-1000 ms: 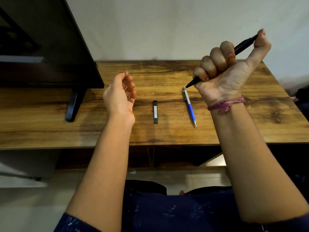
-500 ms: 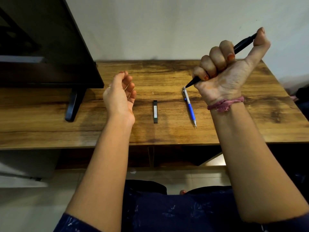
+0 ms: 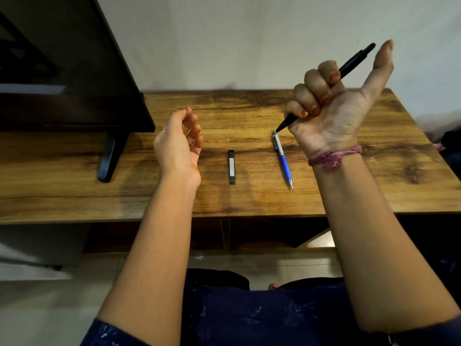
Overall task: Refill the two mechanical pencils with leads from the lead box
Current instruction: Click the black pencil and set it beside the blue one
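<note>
My right hand (image 3: 334, 108) is raised above the wooden desk (image 3: 249, 196), fingers wrapped around a black mechanical pencil (image 3: 354, 59) held slanted, tip down-left, cap end up-right. The thumb stands off the cap end. A blue and white mechanical pencil (image 3: 283, 159) lies on the desk just below the black tip. A slim dark lead box (image 3: 232, 166) lies lengthwise in the middle of the desk. My left hand (image 3: 180, 142) hovers left of the box, palm turned inward, fingers loosely curled, holding nothing.
A dark monitor (image 3: 62, 71) on a black foot (image 3: 108, 158) fills the desk's left side. A pale wall runs behind the desk. The desk's front edge is near my lap, tiled floor below.
My right thumb has lifted off the black pencil's cap end. The left hand, lead box and blue pencil have not moved.
</note>
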Tool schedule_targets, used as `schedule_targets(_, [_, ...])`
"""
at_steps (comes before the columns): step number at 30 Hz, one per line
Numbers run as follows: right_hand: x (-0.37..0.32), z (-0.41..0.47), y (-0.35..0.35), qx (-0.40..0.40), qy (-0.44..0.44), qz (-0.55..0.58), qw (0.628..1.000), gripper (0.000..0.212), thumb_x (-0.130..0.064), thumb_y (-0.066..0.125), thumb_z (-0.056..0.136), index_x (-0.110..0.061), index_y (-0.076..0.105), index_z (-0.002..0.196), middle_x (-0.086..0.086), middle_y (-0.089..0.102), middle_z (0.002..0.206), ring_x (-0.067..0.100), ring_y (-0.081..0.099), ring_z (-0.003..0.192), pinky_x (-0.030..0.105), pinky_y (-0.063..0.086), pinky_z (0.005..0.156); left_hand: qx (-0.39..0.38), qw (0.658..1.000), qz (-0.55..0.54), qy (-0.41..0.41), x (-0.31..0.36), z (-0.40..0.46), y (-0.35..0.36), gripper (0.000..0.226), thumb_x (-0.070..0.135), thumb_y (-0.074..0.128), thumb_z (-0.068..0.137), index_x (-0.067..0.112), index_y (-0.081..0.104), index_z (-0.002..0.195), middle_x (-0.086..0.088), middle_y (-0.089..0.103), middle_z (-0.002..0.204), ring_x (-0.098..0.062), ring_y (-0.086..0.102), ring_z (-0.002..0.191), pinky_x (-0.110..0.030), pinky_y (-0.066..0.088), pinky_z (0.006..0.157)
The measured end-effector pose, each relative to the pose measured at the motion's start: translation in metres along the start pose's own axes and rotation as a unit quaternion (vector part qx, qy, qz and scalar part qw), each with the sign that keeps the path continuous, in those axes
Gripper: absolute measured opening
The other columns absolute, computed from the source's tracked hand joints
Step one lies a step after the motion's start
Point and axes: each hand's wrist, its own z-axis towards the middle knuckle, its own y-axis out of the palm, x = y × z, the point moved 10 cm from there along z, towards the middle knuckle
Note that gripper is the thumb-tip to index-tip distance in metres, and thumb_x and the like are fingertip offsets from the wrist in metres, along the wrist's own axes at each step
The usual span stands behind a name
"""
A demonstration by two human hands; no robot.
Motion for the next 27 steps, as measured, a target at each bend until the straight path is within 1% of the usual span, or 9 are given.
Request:
schedule_targets(3, [0.004, 0.006, -0.004, -0.011, 0.013, -0.003, 1.0, 0.056, -0.066, 0.025, 0.087, -0.017, 0.047, 0.07, -0.007, 0.026, 0.051, 0.01, 0.02, 0.044, 0.024, 0.019, 0.045, -0.002, 1.0, 0.005, -0.005, -0.002, 0.001, 0.0, 0.023, 0.024, 0.064, 0.088, 0.013, 0.069, 0.108, 0.008, 0.07, 0.082, -0.005, 0.064, 0.074, -0.02, 0.051, 0.066])
schedule_targets(5, [0.009, 0.01, -0.008, -0.001, 0.031, -0.002, 1.0, 0.045, -0.055, 0.027, 0.088, -0.017, 0.045, 0.073, -0.006, 0.029, 0.054, 0.011, 0.025, 0.046, 0.024, 0.022, 0.049, -0.002, 1.0, 0.004, -0.01, -0.003, 0.001, 0.001, 0.021, 0.023, 0.064, 0.088, 0.014, 0.07, 0.106, 0.008, 0.07, 0.08, -0.004, 0.064, 0.072, -0.02, 0.05, 0.064])
schedule_targets(8, [0.014, 0.012, -0.012, 0.012, 0.044, -0.028, 0.999, 0.029, -0.038, 0.028, 0.091, -0.019, 0.036, 0.071, -0.005, 0.031, 0.057, 0.011, 0.029, 0.048, 0.024, 0.025, 0.051, -0.005, 1.0, 0.0, -0.013, -0.004, 0.002, 0.002, 0.015, 0.023, 0.064, 0.087, 0.016, 0.07, 0.1, 0.009, 0.07, 0.076, -0.004, 0.063, 0.068, -0.019, 0.049, 0.062])
schedule_targets(12, [0.018, 0.014, -0.016, 0.024, 0.047, -0.068, 0.996, 0.02, -0.025, 0.031, 0.094, -0.019, 0.03, 0.075, -0.004, 0.032, 0.061, 0.009, 0.031, 0.051, 0.024, 0.028, 0.052, -0.008, 1.0, 0.005, -0.014, -0.005, 0.003, 0.003, 0.016, 0.024, 0.064, 0.087, 0.017, 0.07, 0.1, 0.009, 0.07, 0.076, -0.004, 0.063, 0.068, -0.019, 0.049, 0.062])
schedule_targets(16, [0.022, 0.013, -0.024, 0.06, 0.054, -0.082, 0.993, 0.014, -0.017, 0.043, 0.097, -0.013, 0.044, 0.083, 0.0, 0.048, 0.068, 0.01, 0.048, 0.055, 0.025, 0.041, 0.051, -0.009, 1.0, 0.007, -0.012, -0.004, 0.003, 0.003, 0.014, 0.024, 0.063, 0.088, 0.017, 0.07, 0.099, 0.009, 0.07, 0.076, -0.004, 0.063, 0.069, -0.019, 0.049, 0.063])
schedule_targets(19, [0.02, 0.009, -0.034, 0.106, 0.055, -0.111, 0.987, 0.007, -0.01, 0.055, 0.094, -0.008, 0.055, 0.088, 0.005, 0.057, 0.075, 0.015, 0.062, 0.069, 0.034, 0.058, 0.064, -0.01, 1.0, 0.008, -0.013, -0.005, 0.002, 0.002, 0.016, 0.024, 0.063, 0.088, 0.016, 0.07, 0.101, 0.008, 0.07, 0.078, -0.004, 0.063, 0.07, -0.019, 0.05, 0.063])
schedule_targets(22, [0.017, 0.008, -0.051, 0.152, 0.062, -0.21, 0.964, 0.004, -0.009, 0.061, 0.09, -0.007, 0.062, 0.087, 0.004, 0.06, 0.076, 0.017, 0.064, 0.075, 0.04, 0.06, 0.075, -0.012, 1.0, 0.014, -0.017, -0.005, 0.002, 0.002, 0.021, 0.024, 0.064, 0.087, 0.015, 0.07, 0.105, 0.008, 0.07, 0.08, -0.005, 0.064, 0.072, -0.019, 0.05, 0.064])
schedule_targets(25, [0.011, 0.01, -0.069, 0.181, 0.073, -0.352, 0.915, 0.004, -0.017, 0.068, 0.086, -0.014, 0.067, 0.084, 0.0, 0.065, 0.075, 0.013, 0.062, 0.07, 0.03, 0.054, 0.066, -0.02, 0.999, 0.02, -0.019, -0.005, 0.001, 0.003, 0.018, 0.023, 0.064, 0.087, 0.015, 0.07, 0.102, 0.008, 0.07, 0.078, -0.005, 0.064, 0.071, -0.019, 0.05, 0.064])
schedule_targets(27, [0.008, 0.011, -0.075, 0.183, 0.075, -0.42, 0.886, 0.01, -0.018, 0.071, 0.083, -0.012, 0.069, 0.09, -0.001, 0.067, 0.075, 0.011, 0.06, 0.065, 0.023, 0.05, 0.058, -0.021, 0.999, 0.021, -0.02, -0.006, 0.001, 0.004, 0.015, 0.023, 0.064, 0.087, 0.015, 0.07, 0.099, 0.007, 0.07, 0.077, -0.005, 0.063, 0.07, -0.019, 0.05, 0.064])
